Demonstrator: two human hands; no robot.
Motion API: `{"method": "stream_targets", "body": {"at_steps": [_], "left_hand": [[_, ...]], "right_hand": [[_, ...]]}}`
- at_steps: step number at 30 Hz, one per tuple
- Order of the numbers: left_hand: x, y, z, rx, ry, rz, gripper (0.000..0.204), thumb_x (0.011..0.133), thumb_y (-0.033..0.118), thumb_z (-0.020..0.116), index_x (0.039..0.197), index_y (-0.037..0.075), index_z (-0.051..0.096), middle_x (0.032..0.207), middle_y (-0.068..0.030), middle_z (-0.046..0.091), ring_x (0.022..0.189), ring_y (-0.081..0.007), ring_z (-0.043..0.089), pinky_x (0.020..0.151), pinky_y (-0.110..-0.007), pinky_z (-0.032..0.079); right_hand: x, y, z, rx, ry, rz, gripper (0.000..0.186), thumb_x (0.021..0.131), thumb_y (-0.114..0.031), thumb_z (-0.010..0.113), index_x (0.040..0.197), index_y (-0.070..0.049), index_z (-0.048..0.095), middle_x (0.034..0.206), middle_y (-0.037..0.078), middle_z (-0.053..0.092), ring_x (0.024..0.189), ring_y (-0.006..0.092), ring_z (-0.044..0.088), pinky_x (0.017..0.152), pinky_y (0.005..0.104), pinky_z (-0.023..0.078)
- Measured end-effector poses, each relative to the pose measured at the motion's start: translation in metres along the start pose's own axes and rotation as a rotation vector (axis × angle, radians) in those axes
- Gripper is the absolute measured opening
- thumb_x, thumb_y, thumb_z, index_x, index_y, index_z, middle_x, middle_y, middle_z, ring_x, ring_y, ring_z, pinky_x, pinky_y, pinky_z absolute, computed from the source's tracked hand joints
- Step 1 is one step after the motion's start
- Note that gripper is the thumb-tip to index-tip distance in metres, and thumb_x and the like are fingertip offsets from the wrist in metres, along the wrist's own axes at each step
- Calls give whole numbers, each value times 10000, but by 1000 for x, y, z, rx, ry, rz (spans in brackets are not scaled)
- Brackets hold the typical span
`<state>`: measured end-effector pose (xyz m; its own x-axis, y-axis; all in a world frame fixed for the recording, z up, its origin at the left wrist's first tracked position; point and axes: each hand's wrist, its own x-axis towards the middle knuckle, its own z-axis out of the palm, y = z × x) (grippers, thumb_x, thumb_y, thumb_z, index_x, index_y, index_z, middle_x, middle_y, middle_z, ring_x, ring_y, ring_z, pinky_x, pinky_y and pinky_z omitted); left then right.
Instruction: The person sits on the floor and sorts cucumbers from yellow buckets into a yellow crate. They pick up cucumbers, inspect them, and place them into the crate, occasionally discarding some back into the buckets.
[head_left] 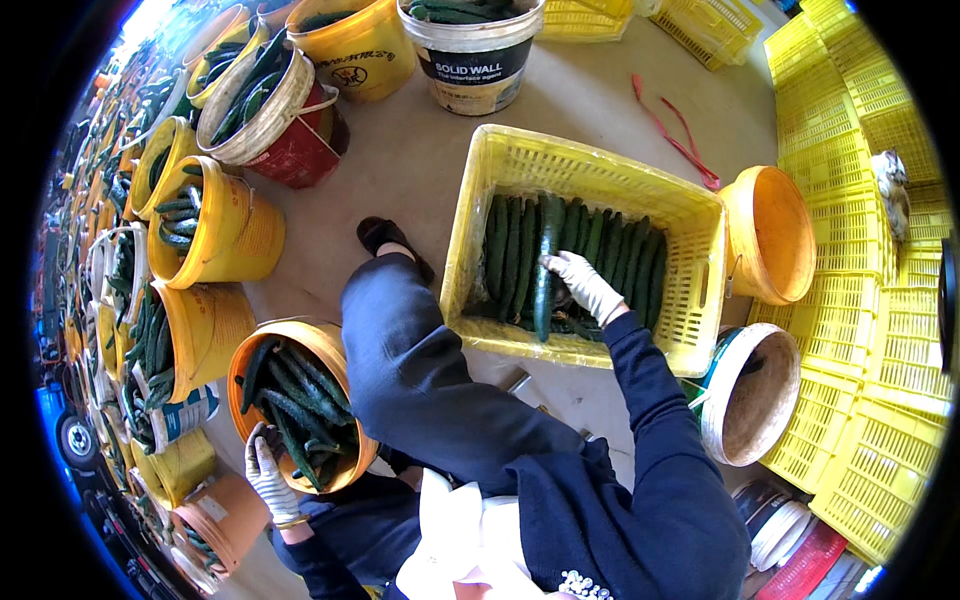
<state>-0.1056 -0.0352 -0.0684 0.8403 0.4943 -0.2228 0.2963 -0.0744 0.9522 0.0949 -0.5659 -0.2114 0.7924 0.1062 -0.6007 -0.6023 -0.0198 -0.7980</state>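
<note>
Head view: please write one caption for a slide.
Left hand at an orange bucket, right hand holding a cucumber over a yellow crate.

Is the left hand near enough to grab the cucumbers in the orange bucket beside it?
Probably yes: the left hand is right at the rim of the orange bucket, and nothing seems to cover the cucumbers inside.
</note>
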Motion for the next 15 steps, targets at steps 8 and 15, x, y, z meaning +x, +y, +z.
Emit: {"method": "stream_targets", "body": {"at_steps": [8,15], "left_hand": [[-6,2,6,71,30,-11,292,956,222,518,1158,25,589,1001,-80,656,880,-146,622,799,-286,503],[-15,-7,-9,97,87,-22,283,951,222,526,1141,26,598,975,-73,655,859,-147,619,799,-289,500]], "right_hand": [[59,36,23,-515,325,-117,656,821,-360,655,1260,82,450,1074,212,614,904,254,612,751,330,499],[42,8,25,-611,182,-739,434,733,43,643,1138,-85,552,1034,111,594,1029,252,580,870,301,461]]}}
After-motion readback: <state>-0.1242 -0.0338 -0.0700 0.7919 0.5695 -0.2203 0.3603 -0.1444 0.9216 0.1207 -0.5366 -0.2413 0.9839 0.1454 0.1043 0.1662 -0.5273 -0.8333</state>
